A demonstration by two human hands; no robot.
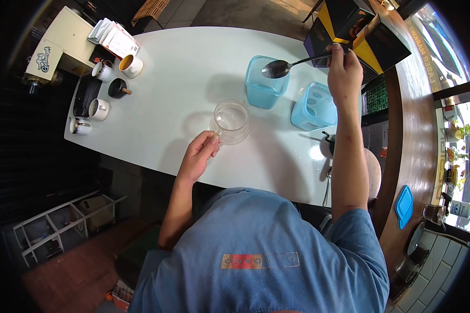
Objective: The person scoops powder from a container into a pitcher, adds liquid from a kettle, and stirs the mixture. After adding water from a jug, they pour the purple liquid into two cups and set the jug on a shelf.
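Observation:
My left hand (199,154) is closed on the handle of a clear glass cup (232,130), which stands near the middle of the white table. A dark metal spoon (277,69) is gripped by its handle in my right hand (345,73). The spoon's bowl overlaps the rim of a light blue plastic container (267,96) in this view. Below my right wrist is a second light blue container (312,119), with a pale patch of blue showing inside it. My right forearm passes just beside that container.
On the white table (167,88), several mugs (132,67) and a black cup (117,88) stand at the left, near a cream box (65,39). Black and yellow boxes (384,44) are at the back right. A blue lid (404,207) lies on the wooden counter (397,172).

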